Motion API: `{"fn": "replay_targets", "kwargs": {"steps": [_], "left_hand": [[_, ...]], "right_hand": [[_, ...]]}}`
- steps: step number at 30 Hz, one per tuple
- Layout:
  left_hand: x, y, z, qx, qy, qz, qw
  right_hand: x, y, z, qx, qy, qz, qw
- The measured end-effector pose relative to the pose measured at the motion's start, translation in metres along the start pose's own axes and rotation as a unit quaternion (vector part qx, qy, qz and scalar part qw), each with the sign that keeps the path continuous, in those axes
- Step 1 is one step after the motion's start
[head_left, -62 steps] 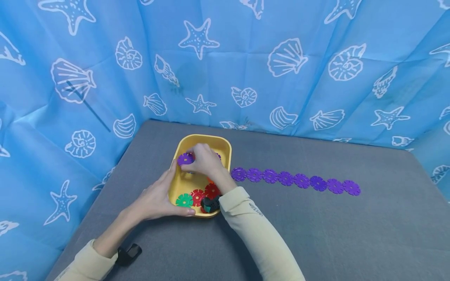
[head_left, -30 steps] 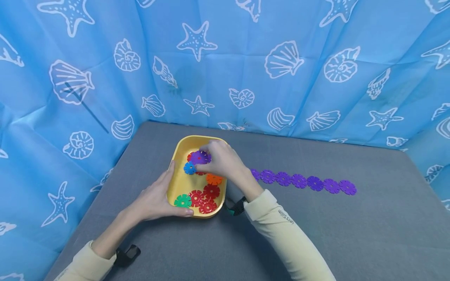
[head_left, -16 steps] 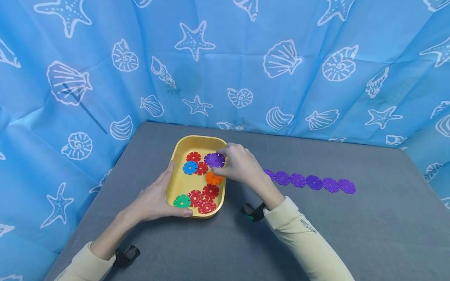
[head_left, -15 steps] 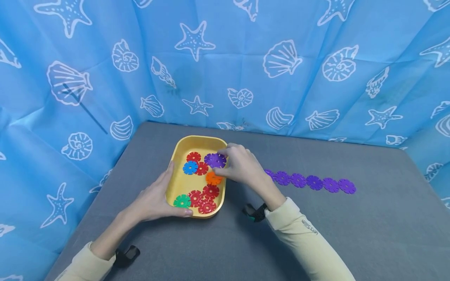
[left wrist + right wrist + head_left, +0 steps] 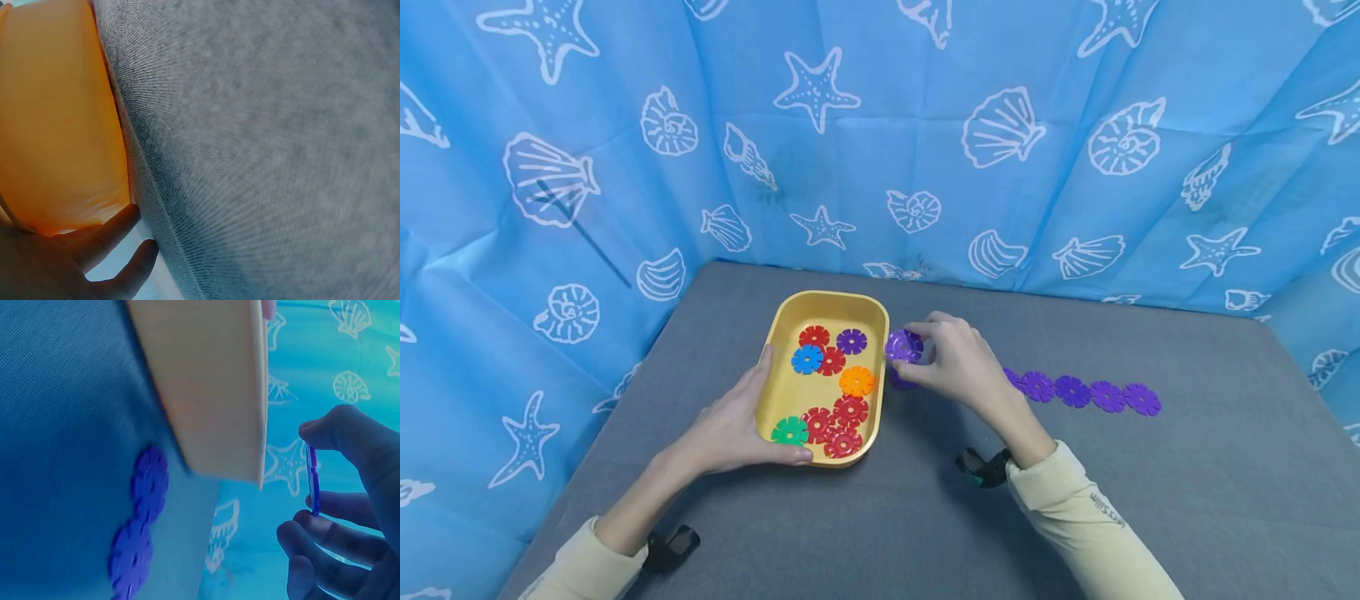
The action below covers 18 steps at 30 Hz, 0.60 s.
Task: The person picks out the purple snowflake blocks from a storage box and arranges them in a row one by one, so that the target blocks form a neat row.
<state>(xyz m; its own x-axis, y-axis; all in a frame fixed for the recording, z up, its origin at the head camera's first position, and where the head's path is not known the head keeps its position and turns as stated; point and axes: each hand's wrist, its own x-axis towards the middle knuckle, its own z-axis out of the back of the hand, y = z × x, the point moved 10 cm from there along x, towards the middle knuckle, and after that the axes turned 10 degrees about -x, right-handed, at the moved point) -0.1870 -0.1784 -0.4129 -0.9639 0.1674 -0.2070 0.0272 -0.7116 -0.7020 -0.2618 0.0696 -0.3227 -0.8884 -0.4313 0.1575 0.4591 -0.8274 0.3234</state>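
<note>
My right hand (image 5: 958, 360) pinches a purple snowflake disc (image 5: 903, 346) between thumb and fingers, just beyond the right rim of a yellow bin (image 5: 885, 333). Seen edge-on in the right wrist view, the held disc (image 5: 313, 481) is above the table. My left hand (image 5: 730, 425) holds the bin's near left corner, thumb along the near rim and fingers at the left wall. A row of linked purple discs (image 5: 1072, 391) lies right of the bin, partly hidden behind my right hand. Inside the bin are a purple disc (image 5: 852, 341), a blue disc (image 5: 807, 359), and several red discs (image 5: 842, 442).
The bin also holds an orange disc (image 5: 857, 381) and a green disc (image 5: 790, 431). A grey cloth-covered table (image 5: 865, 533) lies beneath everything. A blue curtain (image 5: 865, 150) with white shell prints hangs behind and to the left.
My right hand has moved right, carrying the purple disc out of the bin and past its right rim. The left hand stays at the bin.
</note>
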Motion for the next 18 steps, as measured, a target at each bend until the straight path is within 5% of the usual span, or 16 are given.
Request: {"fn": "replay_targets", "kwargs": {"steps": [18], "left_hand": [[0.001,0.001,-0.001,-0.007,0.006,0.004,0.9999]], "right_hand": [[-0.051,-0.091,0.031,-0.036,-0.031,-0.054,0.9974]]}}
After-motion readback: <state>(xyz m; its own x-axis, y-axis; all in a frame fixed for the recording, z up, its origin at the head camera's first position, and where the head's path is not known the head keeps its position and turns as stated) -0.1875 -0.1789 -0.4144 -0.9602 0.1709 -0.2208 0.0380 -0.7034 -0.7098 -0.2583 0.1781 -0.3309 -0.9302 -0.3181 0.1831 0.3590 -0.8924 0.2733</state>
